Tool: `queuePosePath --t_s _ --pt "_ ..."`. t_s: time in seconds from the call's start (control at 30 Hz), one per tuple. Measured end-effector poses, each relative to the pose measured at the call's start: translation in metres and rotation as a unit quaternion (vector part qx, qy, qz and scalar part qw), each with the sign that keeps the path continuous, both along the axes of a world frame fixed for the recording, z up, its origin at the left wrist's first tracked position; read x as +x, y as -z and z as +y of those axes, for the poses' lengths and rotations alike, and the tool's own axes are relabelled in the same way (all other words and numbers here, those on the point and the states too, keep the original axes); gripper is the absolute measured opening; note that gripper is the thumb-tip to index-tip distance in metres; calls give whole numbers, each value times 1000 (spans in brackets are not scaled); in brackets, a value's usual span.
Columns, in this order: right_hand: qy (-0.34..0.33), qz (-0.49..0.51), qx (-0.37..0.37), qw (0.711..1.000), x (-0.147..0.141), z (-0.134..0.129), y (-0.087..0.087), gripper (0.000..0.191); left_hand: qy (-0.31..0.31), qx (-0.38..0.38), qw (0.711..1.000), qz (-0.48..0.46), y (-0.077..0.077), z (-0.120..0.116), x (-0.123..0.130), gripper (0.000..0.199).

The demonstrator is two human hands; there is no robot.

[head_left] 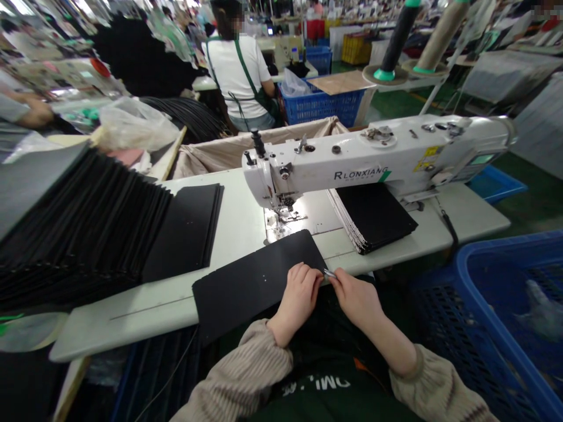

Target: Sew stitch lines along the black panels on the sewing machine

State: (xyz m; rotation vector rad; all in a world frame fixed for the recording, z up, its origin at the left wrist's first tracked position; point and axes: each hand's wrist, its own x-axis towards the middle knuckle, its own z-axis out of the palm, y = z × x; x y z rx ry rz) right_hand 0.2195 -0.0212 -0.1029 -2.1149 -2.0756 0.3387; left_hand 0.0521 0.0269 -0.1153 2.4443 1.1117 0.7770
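Observation:
A flat black rectangular panel (pixel 259 275) lies aslant at the front edge of the sewing table, its lower left part hanging over. My left hand (pixel 299 296) is closed on the panel's right end, fingers bent at its edge. Close beside it, my right hand (pixel 357 296) pinches a small silver metal tool (pixel 329 273) whose tip meets the panel's right edge. Most of that tool is hidden in my fingers, so its exact kind does not show. Just beyond the panel is the lit needle area of a white sewing machine (pixel 352 167).
Stacked black panels (pixel 92 217) fill the table's left side, with more flat ones (pixel 185 228) alongside. Another black stack (pixel 373 217) sits under the machine arm. Blue crates (pixel 484 299) stand at right. Thread cones (pixel 398 44) rise behind; a person (pixel 241 70) sits ahead.

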Motion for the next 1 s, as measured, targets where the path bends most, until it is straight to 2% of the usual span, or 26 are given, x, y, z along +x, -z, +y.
queuePosePath --t_s 0.1,0.17,0.23,0.33,0.37,0.4,0.47,0.53,0.6,0.67,0.77,0.87,0.93,1.0 --pt "-7 -18 -3 1000 1 2 0 30 8 -25 999 -38 -4 0 -3 13" --pt "-5 -26 -1 1000 4 2 1 30 25 -51 996 -72 -13 -3 -13 14" --pt "-2 -18 3 1000 10 3 2 30 85 -84 990 -75 -26 -9 -32 14" --pt "0 44 17 999 20 4 0 30 213 -121 969 -14 -42 -21 -77 20" --pt "-1 71 27 997 23 5 -1 30 219 -121 968 3 -44 -24 -94 24" --pt "-4 96 39 995 24 6 -2 30 194 -113 974 17 -45 -27 -112 25" --pt "-30 130 61 989 24 10 -5 32 92 -83 991 51 -42 -29 -147 19" --pt "-78 139 62 985 20 16 -6 38 7 -63 994 90 -35 -29 -178 34" --pt "-128 145 42 980 15 24 -7 43 -25 -84 991 99 -31 -28 -202 42" --pt "-162 179 11 970 13 32 -11 40 -51 -130 989 53 -35 -28 -218 36" --pt "-165 273 -26 947 13 44 -27 26 -147 -177 972 -48 -57 -28 -228 25" --pt "-120 340 -16 933 15 51 -56 27 -253 -191 940 -126 -86 -24 -230 19" --pt "-99 369 -9 924 15 52 -73 30 -302 -223 909 -181 -101 -18 -230 23" --pt "-93 396 -16 914 15 53 -86 31 -324 -288 868 -240 -109 -12 -230 31"
